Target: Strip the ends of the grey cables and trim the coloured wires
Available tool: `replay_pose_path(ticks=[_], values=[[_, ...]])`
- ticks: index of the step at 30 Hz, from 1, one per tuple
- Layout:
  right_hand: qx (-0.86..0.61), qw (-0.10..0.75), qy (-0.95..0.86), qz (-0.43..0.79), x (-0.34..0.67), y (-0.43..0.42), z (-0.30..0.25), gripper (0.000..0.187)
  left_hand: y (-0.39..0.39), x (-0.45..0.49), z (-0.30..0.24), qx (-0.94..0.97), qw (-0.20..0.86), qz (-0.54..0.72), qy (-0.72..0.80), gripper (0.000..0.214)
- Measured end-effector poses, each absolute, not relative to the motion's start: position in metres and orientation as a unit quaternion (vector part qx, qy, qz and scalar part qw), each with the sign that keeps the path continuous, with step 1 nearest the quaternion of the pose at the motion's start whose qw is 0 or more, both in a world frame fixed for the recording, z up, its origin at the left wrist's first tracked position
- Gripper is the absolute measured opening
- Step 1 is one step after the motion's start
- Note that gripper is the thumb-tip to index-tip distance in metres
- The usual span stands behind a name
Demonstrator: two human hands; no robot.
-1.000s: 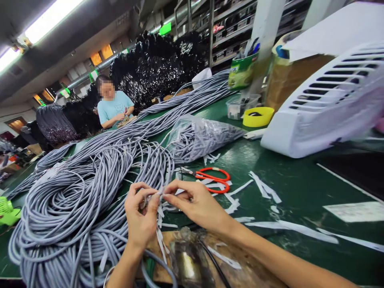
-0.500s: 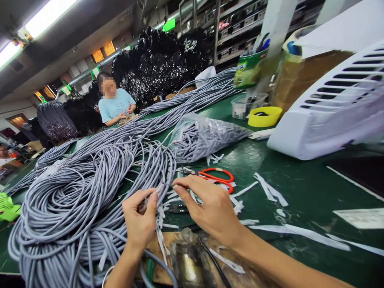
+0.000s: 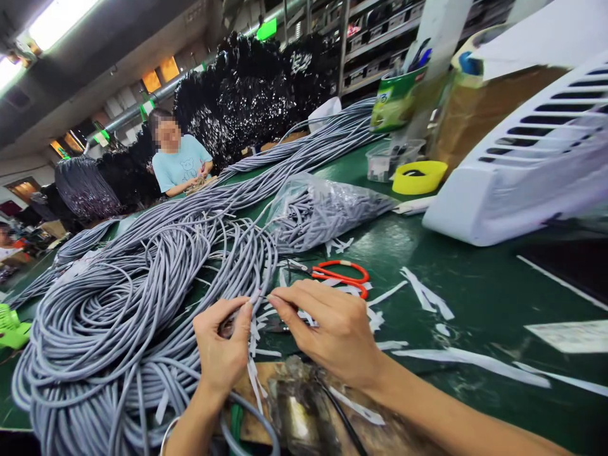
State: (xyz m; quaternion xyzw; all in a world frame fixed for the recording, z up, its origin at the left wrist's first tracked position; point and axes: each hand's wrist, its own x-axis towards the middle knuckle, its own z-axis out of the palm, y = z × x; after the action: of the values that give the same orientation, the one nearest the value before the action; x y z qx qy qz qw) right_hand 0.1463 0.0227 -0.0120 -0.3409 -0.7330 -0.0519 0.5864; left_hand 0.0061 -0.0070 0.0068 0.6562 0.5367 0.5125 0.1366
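My left hand (image 3: pixel 222 345) is closed in a pinch, with the tip of a grey cable (image 3: pixel 255 295) showing between thumb and forefinger. Close beside it, the thumb and forefinger of my right hand (image 3: pixel 330 326) press together on a thin dark wire (image 3: pixel 265 297) at that tip. A large coil of grey cables (image 3: pixel 109 316) lies left of my hands. Just beyond my right hand are red-handled scissors (image 3: pixel 342 272). A second dark tool beneath that hand is mostly hidden.
A clear bag of short grey tubes (image 3: pixel 318 218) lies beyond the scissors. White strips (image 3: pixel 475 362) are scattered on the green table (image 3: pixel 479 297). A wooden board with a worn metal block (image 3: pixel 300 418) is at the front. A white slatted housing (image 3: pixel 456 212) stands right; a person (image 3: pixel 183 164) works across the table.
My right hand has moved slightly left, its fingertips closer to the cable tip. The left hand keeps its pinch. The whole view has shifted a little.
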Motion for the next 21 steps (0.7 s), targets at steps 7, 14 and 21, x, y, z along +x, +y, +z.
replay_pose_path(ticks=[7, 14, 21], values=[[-0.364, 0.614, -0.69, 0.12, 0.1442, 0.022, -0.0081, 0.02, -0.0069, 0.0097, 0.005, 0.71, 0.169, 0.438, 0.524, 0.022], [-0.347, 0.616, -0.706, -0.048, 0.1486, 0.0228, -0.0109, 0.018, -0.0081, 0.0078, 0.009, 0.633, 0.198, 0.502, 0.556, 0.027], [-0.351, 0.589, -0.724, -0.071, 0.1469, 0.0225, -0.0143, 0.023, -0.0083, 0.0087, 0.0101, 0.638, 0.186, 0.508, 0.548, 0.025]])
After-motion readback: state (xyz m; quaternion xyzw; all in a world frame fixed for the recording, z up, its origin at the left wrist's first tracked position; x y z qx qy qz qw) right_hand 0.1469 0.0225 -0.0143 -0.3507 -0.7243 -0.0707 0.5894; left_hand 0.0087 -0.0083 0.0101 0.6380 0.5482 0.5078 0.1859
